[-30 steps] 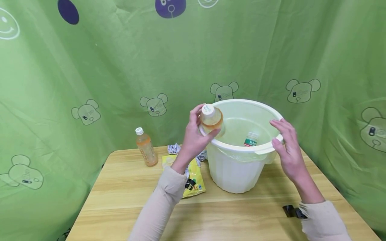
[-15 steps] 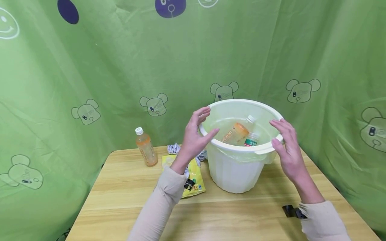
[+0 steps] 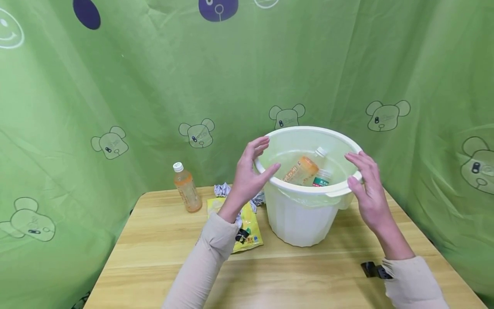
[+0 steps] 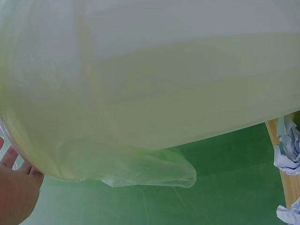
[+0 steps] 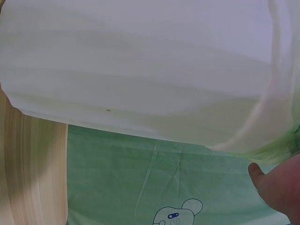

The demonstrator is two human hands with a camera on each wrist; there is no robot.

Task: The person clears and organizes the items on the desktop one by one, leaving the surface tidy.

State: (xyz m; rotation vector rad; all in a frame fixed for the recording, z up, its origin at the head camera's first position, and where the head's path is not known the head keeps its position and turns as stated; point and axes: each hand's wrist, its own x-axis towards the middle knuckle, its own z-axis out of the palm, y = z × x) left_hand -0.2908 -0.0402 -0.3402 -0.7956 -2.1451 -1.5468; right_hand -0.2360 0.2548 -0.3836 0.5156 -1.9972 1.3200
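A white bin [image 3: 301, 221] with a pale green liner stands on the table. Inside lie an orange-labelled plastic bottle [image 3: 305, 168], tilted with its white cap up, and a bottle with a green and red label [image 3: 321, 178]. At the bin's left rim my left hand [image 3: 250, 175] is spread, thumb and fingers apart, holding nothing. My right hand [image 3: 370, 193] rests at the right rim, fingers reaching over it. Both wrist views are mostly filled by the bin's outer wall, with part of the left hand [image 4: 18, 190] and right hand [image 5: 283, 187] at the rim.
Another orange bottle [image 3: 188, 189] stands upright at the table's left back. A yellow snack bag [image 3: 251, 227] and crumpled paper [image 3: 221, 190] lie left of the bin. Black scraps [image 3: 369, 269] lie by the right sleeve. A green curtain [image 3: 154, 77] surrounds the wooden table [image 3: 162, 257].
My left hand has let go of an orange-labelled bottle, which dropped into the bin beside the other bottle. Its fingers are now spread. The right hand has stayed at the rim.
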